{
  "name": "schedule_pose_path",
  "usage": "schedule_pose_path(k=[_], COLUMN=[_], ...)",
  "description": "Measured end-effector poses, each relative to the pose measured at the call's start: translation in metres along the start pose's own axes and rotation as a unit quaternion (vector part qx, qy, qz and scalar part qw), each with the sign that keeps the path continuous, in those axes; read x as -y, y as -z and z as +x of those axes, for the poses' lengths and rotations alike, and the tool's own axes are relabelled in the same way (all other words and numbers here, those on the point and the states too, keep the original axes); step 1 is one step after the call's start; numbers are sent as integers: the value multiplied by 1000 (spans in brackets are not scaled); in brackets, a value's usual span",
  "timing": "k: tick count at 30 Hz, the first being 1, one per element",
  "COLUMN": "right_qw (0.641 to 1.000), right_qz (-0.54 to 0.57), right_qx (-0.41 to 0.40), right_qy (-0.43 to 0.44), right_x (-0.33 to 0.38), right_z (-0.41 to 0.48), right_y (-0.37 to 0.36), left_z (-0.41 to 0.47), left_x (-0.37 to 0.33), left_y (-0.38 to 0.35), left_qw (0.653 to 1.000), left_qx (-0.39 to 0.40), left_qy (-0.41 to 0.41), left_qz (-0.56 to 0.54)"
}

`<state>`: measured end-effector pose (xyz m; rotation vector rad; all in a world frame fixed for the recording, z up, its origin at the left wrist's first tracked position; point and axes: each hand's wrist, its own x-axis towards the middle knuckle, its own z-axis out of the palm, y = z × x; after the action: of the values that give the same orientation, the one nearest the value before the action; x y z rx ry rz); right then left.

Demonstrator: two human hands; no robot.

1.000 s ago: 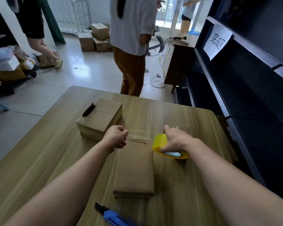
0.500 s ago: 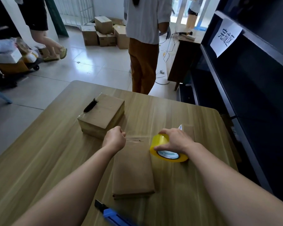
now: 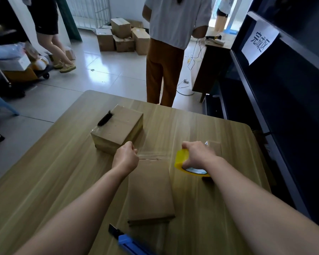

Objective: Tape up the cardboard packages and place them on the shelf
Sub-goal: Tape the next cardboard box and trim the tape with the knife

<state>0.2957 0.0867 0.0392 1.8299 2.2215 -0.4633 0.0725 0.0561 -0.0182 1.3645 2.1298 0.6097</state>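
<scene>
Tape strip (image 3: 153, 153) stretches between my hands: left hand (image 3: 125, 159) pinches its free end, right hand (image 3: 197, 153) grips the yellow roll (image 3: 180, 160), lining it over the far seam of the flat package (image 3: 151, 190).

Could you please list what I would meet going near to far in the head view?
Blue utility knife → flat cardboard package → thick cardboard box → standing person in brown trousers → stacked boxes on the floor. Left hand, right hand and tape roll overlap the package: omitted.
</scene>
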Motion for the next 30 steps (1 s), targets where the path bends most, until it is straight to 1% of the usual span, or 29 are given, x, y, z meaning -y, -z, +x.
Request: schedule_pose_path(k=[2,6,10,13,18,22,30], right_qw=[999,998,989,983,983,980,981], right_qz=[-43,-58,-143,-178,-172,-183,-178], right_qx=[-14,-5,7,14,-7,-8,-14], right_qy=[-6,12,33,50,70,82,73], right_x=[3,5,11,12,16,17,15], right_z=[3,5,12,18,23,25,33], right_y=[1,0,-8,-8,-17,-21,-30], left_z=[0,4,7,7,8,11,11], left_x=[4,13,28,32,36,40,40], left_y=[2,7,4,1,0,-1,-3], left_qw=[1000,999,996,996,995,994,994], left_qx=[3,8,40,42,41,44,51], left_qy=[9,43,68,76,90,98,98], left_qz=[-6,-33,-30,-18,-7,-3,15])
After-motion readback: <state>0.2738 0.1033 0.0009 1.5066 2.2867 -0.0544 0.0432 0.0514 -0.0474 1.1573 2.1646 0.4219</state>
